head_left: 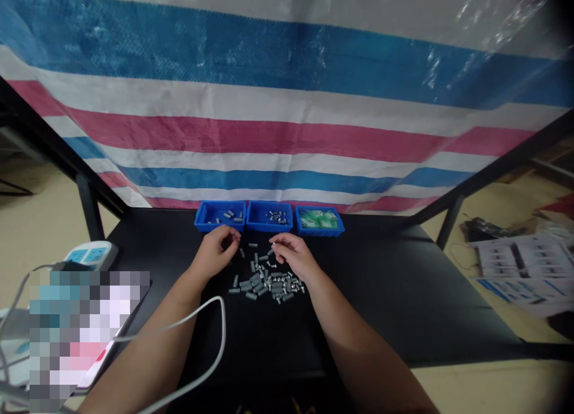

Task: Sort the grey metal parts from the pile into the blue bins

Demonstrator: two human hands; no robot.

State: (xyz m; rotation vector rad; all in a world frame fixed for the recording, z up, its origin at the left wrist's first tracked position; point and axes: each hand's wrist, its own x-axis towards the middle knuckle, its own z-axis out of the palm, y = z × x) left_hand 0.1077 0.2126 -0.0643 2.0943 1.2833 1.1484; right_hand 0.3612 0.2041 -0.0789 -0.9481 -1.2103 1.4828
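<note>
My left hand (216, 251) is just in front of the left blue bin, thumb and fingers curled together in a pinch; whatever they hold is hidden. My right hand (293, 254) is in front of the middle bin, its fingertips closed on a small shiny metal piece (273, 244). Between and below the hands lies a pile of grey cylindrical pieces (255, 281) mixed with small silvery screw-like parts (278, 279). A few grey pieces lie apart from it, one (253, 245) between the hands.
Three blue bins stand in a row: the left bin (220, 227) with grey pieces, the middle bin (269, 227) with small metal parts, the right bin (320, 232) with green-and-clear packets. A white cable (223, 330) loops over my left forearm. A power strip (96, 254) sits left. Striped sheeting (278, 136) hangs behind.
</note>
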